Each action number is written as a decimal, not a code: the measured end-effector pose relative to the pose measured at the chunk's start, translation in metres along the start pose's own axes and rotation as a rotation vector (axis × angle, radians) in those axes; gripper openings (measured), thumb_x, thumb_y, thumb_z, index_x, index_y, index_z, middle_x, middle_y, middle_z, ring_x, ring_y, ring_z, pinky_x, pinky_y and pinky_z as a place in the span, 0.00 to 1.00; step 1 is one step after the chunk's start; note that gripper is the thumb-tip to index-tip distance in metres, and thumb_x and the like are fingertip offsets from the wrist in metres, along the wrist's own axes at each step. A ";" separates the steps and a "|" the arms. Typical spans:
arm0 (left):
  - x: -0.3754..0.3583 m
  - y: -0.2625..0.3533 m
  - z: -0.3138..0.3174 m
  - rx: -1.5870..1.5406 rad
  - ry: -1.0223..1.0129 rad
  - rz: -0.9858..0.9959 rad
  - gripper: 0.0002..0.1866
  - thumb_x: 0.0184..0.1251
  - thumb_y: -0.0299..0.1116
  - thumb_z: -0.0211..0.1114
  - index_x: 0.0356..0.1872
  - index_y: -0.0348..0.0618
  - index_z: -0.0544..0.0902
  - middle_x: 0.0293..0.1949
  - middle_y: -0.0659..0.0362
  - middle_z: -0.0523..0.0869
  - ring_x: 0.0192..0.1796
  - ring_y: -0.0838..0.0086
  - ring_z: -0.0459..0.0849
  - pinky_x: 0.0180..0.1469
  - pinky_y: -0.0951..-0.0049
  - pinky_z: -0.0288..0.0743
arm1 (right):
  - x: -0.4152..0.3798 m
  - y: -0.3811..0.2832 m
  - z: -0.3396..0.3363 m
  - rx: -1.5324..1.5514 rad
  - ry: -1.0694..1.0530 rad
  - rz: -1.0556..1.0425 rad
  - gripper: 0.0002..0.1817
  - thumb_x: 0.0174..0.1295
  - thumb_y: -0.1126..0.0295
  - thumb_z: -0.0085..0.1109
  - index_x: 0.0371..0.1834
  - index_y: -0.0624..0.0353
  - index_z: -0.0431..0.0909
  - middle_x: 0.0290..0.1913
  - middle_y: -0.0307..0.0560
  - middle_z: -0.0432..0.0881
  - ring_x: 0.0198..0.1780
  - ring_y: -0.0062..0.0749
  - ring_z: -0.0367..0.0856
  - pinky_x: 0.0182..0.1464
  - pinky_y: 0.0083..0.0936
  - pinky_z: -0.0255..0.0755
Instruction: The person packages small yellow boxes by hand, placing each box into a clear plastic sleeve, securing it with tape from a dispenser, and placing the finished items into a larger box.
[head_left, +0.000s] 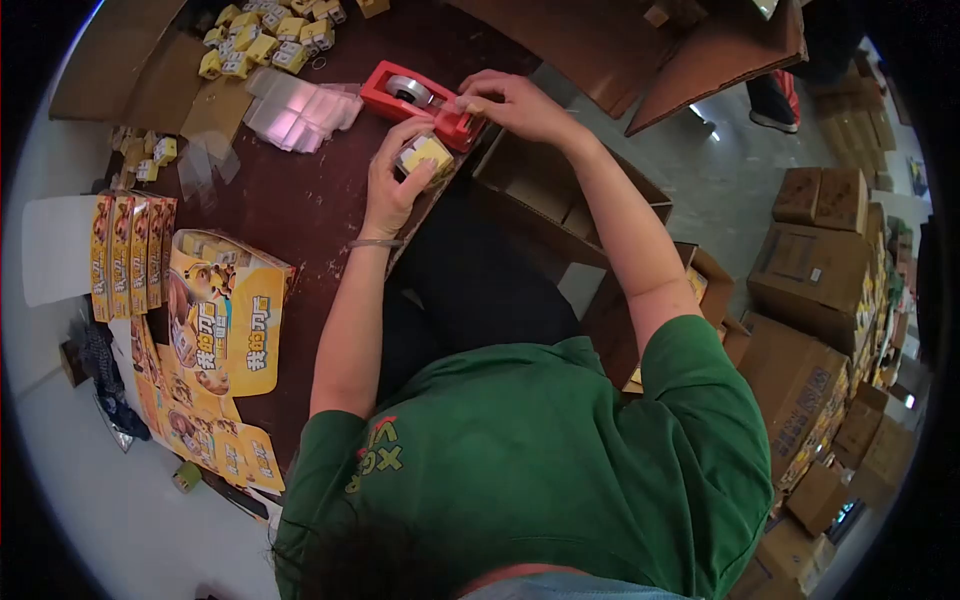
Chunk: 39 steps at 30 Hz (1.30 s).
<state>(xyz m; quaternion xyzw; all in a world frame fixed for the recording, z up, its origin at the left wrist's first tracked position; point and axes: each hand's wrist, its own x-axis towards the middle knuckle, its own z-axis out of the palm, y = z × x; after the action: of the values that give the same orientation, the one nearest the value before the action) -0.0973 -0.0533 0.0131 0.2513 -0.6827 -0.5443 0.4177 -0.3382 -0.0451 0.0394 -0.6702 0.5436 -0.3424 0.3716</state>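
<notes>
My left hand (388, 185) is closed around a small yellow-and-white box (426, 153), held just in front of the tape dispenser near the table edge. The red tape dispenser (380, 88) carries a roll of clear tape (408, 90). At the dispenser's cutting end, my right hand (520, 108) pinches the clear tape between thumb and fingers. A stack of clear plastic sleeves (300, 110) lies left of the dispenser.
Yellow-and-white boxes (262, 38) are heaped at the back of the dark red table (300, 190). Printed yellow display boxes (225, 315) stand at left. An open carton (530, 180) sits below the table edge; stacked cartons (810, 265) line the right.
</notes>
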 end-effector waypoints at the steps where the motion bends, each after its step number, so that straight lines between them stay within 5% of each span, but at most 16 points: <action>1: 0.003 0.000 0.001 -0.006 -0.008 -0.010 0.22 0.59 0.33 0.64 0.54 0.35 0.78 0.55 0.53 0.80 0.58 0.68 0.78 0.63 0.69 0.68 | 0.003 0.000 -0.001 0.028 -0.063 0.030 0.15 0.67 0.57 0.61 0.39 0.60 0.85 0.48 0.46 0.80 0.51 0.33 0.78 0.54 0.29 0.72; 5: 0.005 0.006 0.001 0.020 -0.023 -0.056 0.22 0.59 0.33 0.64 0.54 0.35 0.78 0.57 0.52 0.80 0.60 0.68 0.77 0.64 0.68 0.68 | 0.003 -0.004 0.004 0.055 -0.005 0.048 0.12 0.66 0.61 0.63 0.37 0.59 0.86 0.49 0.44 0.79 0.50 0.33 0.79 0.53 0.28 0.73; 8: 0.004 0.005 0.000 0.046 -0.032 -0.068 0.22 0.60 0.33 0.64 0.55 0.35 0.78 0.58 0.52 0.80 0.60 0.68 0.77 0.64 0.69 0.68 | -0.020 -0.019 0.019 -0.284 0.360 -0.186 0.10 0.62 0.63 0.65 0.38 0.58 0.86 0.50 0.45 0.79 0.48 0.38 0.80 0.52 0.30 0.74; 12: 0.003 0.009 0.001 -0.034 -0.029 -0.136 0.22 0.60 0.32 0.65 0.55 0.35 0.78 0.58 0.54 0.80 0.59 0.70 0.78 0.63 0.71 0.69 | -0.041 -0.036 0.025 -0.032 0.414 0.027 0.09 0.59 0.66 0.66 0.37 0.60 0.87 0.42 0.48 0.85 0.46 0.43 0.81 0.53 0.35 0.74; 13: 0.003 0.009 0.002 -0.033 -0.023 -0.141 0.21 0.61 0.32 0.65 0.55 0.35 0.78 0.58 0.54 0.80 0.59 0.71 0.78 0.63 0.71 0.69 | -0.042 -0.038 0.022 -0.111 0.485 -0.041 0.10 0.60 0.66 0.65 0.38 0.61 0.86 0.36 0.47 0.87 0.41 0.37 0.83 0.48 0.31 0.76; 16: 0.004 0.010 0.002 -0.031 -0.023 -0.136 0.21 0.61 0.32 0.65 0.55 0.35 0.77 0.58 0.55 0.81 0.58 0.73 0.78 0.62 0.72 0.69 | -0.048 -0.052 0.018 0.140 0.299 0.229 0.11 0.63 0.65 0.64 0.39 0.62 0.86 0.35 0.45 0.87 0.35 0.28 0.83 0.42 0.26 0.76; 22: 0.003 0.007 0.002 -0.056 -0.026 -0.129 0.22 0.62 0.31 0.65 0.57 0.36 0.77 0.57 0.56 0.81 0.56 0.74 0.78 0.61 0.73 0.69 | -0.055 -0.005 0.039 0.499 0.205 0.410 0.12 0.66 0.63 0.63 0.40 0.62 0.86 0.30 0.38 0.85 0.32 0.20 0.80 0.35 0.22 0.74; 31: -0.009 0.016 0.012 -0.046 0.165 -0.146 0.22 0.67 0.26 0.61 0.62 0.37 0.74 0.56 0.54 0.81 0.58 0.72 0.79 0.63 0.71 0.70 | -0.075 0.007 0.058 0.136 0.253 0.313 0.09 0.63 0.69 0.64 0.40 0.63 0.86 0.30 0.40 0.86 0.34 0.20 0.81 0.40 0.23 0.76; 34: -0.017 0.019 0.008 -0.050 0.191 -0.182 0.19 0.71 0.28 0.58 0.62 0.37 0.74 0.56 0.53 0.81 0.59 0.71 0.78 0.63 0.71 0.69 | -0.075 -0.045 0.065 0.533 0.229 0.097 0.08 0.63 0.74 0.61 0.43 0.64 0.85 0.37 0.41 0.87 0.38 0.18 0.81 0.45 0.20 0.76; 39: -0.021 0.017 0.003 -0.196 0.185 -0.225 0.18 0.76 0.31 0.53 0.62 0.38 0.73 0.57 0.54 0.80 0.59 0.71 0.78 0.62 0.72 0.69 | -0.055 -0.062 0.089 0.425 0.285 0.107 0.22 0.63 0.72 0.65 0.61 0.61 0.76 0.32 0.43 0.86 0.35 0.20 0.81 0.43 0.21 0.75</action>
<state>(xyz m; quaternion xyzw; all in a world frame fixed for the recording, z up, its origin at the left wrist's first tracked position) -0.0874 -0.0305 0.0230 0.3331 -0.5525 -0.6261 0.4380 -0.2418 0.0282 0.0471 -0.4926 0.5408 -0.5197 0.4414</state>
